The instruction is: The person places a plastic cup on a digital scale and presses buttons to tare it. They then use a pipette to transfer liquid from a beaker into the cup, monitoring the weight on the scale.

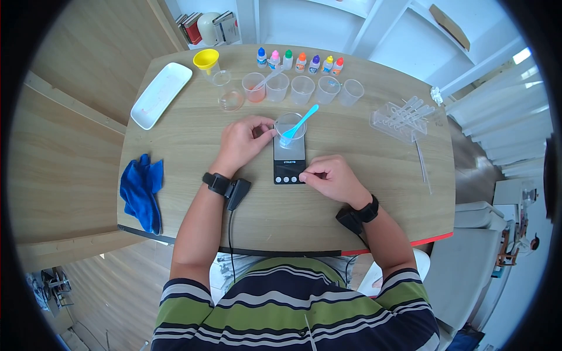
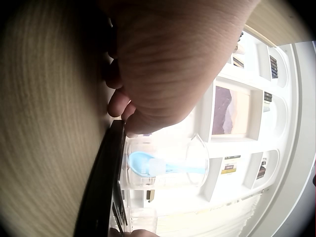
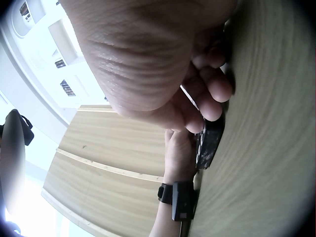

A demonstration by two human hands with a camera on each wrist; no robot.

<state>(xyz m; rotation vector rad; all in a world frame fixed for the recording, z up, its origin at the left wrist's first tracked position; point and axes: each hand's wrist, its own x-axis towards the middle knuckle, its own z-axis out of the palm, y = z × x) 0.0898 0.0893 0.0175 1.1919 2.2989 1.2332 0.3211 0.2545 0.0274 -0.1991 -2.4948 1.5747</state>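
A black digital scale (image 1: 290,153) with a grey top lies in the middle of the table. On its far end stands a clear plastic cup (image 1: 282,120), with a light-blue spoon (image 1: 305,119) leaning inside it. My left hand (image 1: 243,140) holds the scale's left edge beside the cup, thumb and fingertips at the rim. In the left wrist view these fingers (image 2: 118,103) sit right at the scale's end. My right hand (image 1: 335,178) grips the near right corner, by the round buttons. The right wrist view shows its fingertips (image 3: 212,111) against the scale's side.
Several clear cups (image 1: 302,90) stand in a row behind, one with pinkish liquid (image 1: 256,93). Small dropper bottles (image 1: 301,61) line the far edge. A yellow funnel (image 1: 206,59) and white tray (image 1: 161,96) are left, a blue cloth (image 1: 140,193) nearer; a clear rack (image 1: 393,124) is right.
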